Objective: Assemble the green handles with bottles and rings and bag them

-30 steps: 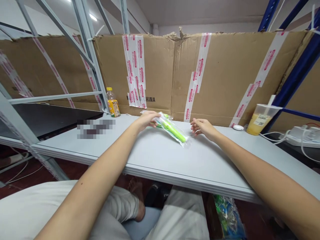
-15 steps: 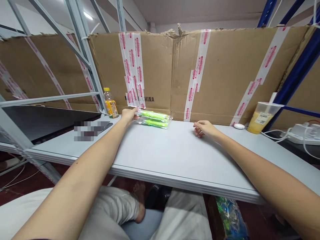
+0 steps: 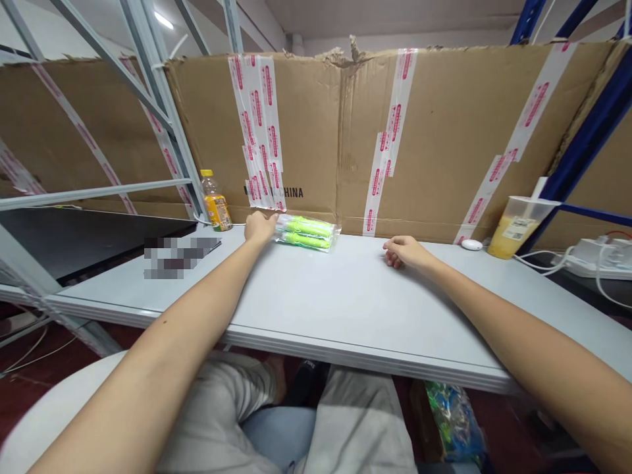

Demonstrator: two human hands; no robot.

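Note:
Two bright yellow-green items in clear plastic packets [image 3: 309, 235] lie one behind the other near the back of the table; what kind they are I cannot make out. My left hand [image 3: 260, 227] is closed at their left end, its fingertips mostly hidden behind the hand and the wrap. My right hand [image 3: 402, 251] rests on the tabletop to the right of the packets, well apart from them. Its fingers are loosely curled with small gaps between them, and nothing shows in them.
A cardboard wall [image 3: 296, 131] with taped strips borders the back of the white table [image 3: 336, 303]. At left stand a juice bottle [image 3: 216, 203] and a blurred dark item [image 3: 182, 257]. A small white case [image 3: 471, 245], a drink cup [image 3: 518, 227] and power strip [image 3: 600, 258] are at right.
My left hand has turned slightly, its back now more to the camera, and sits a little further right at the packets' left end. The packets and my right hand are nearly unmoved.

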